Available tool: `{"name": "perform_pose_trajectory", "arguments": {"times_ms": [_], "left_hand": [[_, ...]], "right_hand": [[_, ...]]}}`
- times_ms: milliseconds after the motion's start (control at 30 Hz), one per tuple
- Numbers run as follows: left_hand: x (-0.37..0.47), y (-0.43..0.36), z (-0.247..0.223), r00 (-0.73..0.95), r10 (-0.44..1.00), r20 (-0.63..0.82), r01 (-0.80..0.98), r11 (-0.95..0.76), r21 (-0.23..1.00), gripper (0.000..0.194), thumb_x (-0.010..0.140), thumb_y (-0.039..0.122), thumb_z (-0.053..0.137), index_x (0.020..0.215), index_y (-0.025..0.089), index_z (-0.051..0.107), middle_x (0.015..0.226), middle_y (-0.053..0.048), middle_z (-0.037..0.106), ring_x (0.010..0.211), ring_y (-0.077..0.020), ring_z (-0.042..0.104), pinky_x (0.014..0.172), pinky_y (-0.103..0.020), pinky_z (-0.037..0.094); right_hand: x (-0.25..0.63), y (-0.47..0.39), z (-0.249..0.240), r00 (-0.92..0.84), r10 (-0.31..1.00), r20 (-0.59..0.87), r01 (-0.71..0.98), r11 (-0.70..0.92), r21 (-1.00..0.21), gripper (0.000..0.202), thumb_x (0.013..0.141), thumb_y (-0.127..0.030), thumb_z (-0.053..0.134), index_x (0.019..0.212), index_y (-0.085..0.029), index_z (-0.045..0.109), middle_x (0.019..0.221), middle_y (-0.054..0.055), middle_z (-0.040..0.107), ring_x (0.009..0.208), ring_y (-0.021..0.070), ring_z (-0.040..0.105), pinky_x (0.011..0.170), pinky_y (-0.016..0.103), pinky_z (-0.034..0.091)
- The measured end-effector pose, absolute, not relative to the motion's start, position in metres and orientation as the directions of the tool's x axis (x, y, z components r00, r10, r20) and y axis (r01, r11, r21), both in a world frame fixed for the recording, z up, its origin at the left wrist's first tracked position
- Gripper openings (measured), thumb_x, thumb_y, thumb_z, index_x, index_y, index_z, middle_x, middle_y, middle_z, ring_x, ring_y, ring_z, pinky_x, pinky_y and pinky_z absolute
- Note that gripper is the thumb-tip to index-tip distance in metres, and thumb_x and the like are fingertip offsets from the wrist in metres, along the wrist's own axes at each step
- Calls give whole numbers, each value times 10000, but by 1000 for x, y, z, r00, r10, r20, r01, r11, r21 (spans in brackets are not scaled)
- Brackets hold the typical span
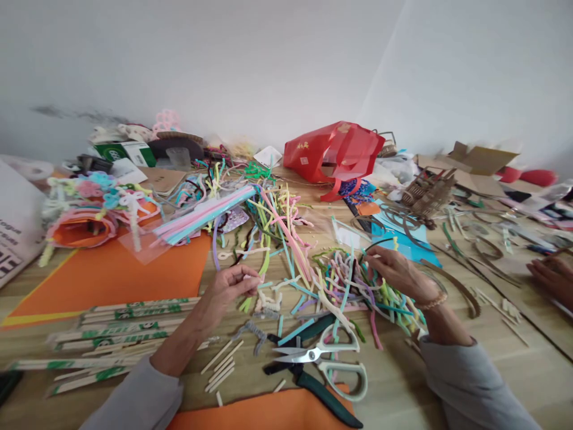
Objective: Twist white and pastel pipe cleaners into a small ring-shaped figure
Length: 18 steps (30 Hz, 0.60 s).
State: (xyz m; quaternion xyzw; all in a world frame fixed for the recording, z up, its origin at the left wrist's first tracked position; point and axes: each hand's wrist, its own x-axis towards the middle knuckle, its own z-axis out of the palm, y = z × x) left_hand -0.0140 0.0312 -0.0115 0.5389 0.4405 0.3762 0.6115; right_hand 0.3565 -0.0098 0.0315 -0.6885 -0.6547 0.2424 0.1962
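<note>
My left hand [233, 286] hovers over the wooden table [403, 388] with its fingertips pinched on a short white pipe cleaner piece [249, 278]. My right hand [398, 272] reaches into a tangled pile of coloured pipe cleaners [349, 280] and pinches a thin dark green wire [373, 245] that arches up from it. Between my forearms lie white-handled scissors [333, 355] and dark green pliers [322, 397].
Orange paper sheets [120, 275] lie at left with wrapped chopsticks [111, 331] in front. A packet of pastel pipe cleaners [201, 218], a red bag [335, 149], blue paper [403, 239] and cardboard strips [461, 292] spread behind. Another person's hand [553, 275] rests at the right edge.
</note>
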Motion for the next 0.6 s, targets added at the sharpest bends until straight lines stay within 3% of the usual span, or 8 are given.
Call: {"name": "perform_pose_trajectory", "arguments": {"times_ms": [100, 167, 300, 367, 500, 600], "left_hand": [[-14, 31, -10, 335, 933, -129, 18, 130, 991, 179, 657, 314, 716, 733, 158, 668, 592, 12, 615, 578, -125, 549, 588, -234, 433], [-14, 30, -10, 338, 933, -125, 25, 124, 992, 171, 667, 311, 709, 742, 162, 670, 604, 11, 619, 590, -126, 553, 593, -231, 437], [-14, 29, -8, 342, 933, -115, 39, 108, 993, 162, 680, 316, 700, 743, 169, 670, 614, 1, 623, 597, -134, 561, 596, -238, 449], [-14, 29, -8, 344, 933, -108, 40, 100, 994, 158, 677, 318, 696, 729, 171, 668, 606, -1, 619, 587, -138, 561, 586, -244, 450], [-13, 30, -7, 337, 934, -118, 45, 109, 993, 176, 656, 330, 701, 716, 169, 666, 581, 5, 613, 567, -135, 553, 570, -244, 441], [-13, 29, -6, 328, 935, -133, 40, 127, 991, 185, 648, 330, 707, 727, 167, 669, 583, 10, 616, 573, -131, 554, 577, -240, 438]], "right_hand": [[353, -11, 31, -9, 998, -56, 862, -21, -506, 226, 881, -325, 400, 777, -180, 539, 621, 27, 668, 498, 138, 586, 513, 236, 430], [350, -12, 30, -30, 999, -19, 921, 21, -390, 230, 873, -317, 421, 761, -181, 568, 650, 35, 662, 558, 151, 590, 549, 247, 417], [337, -16, 27, -27, 995, 101, 979, 47, -198, 193, 856, -312, 479, 886, -183, 620, 878, 74, 662, 698, 178, 599, 643, 278, 409], [326, -18, 27, -103, 992, 67, 969, 115, -216, 191, 864, -298, 477, 918, -197, 630, 926, 69, 655, 714, 171, 598, 655, 271, 407], [299, -24, 28, -277, 957, -85, 922, 239, -306, 161, 863, -229, 474, 848, -206, 633, 827, 32, 671, 742, 168, 609, 676, 256, 400], [283, -26, 24, -293, 939, -177, 940, 250, -232, 113, 838, -220, 514, 823, -207, 626, 819, 27, 681, 725, 167, 605, 663, 257, 378]]}}
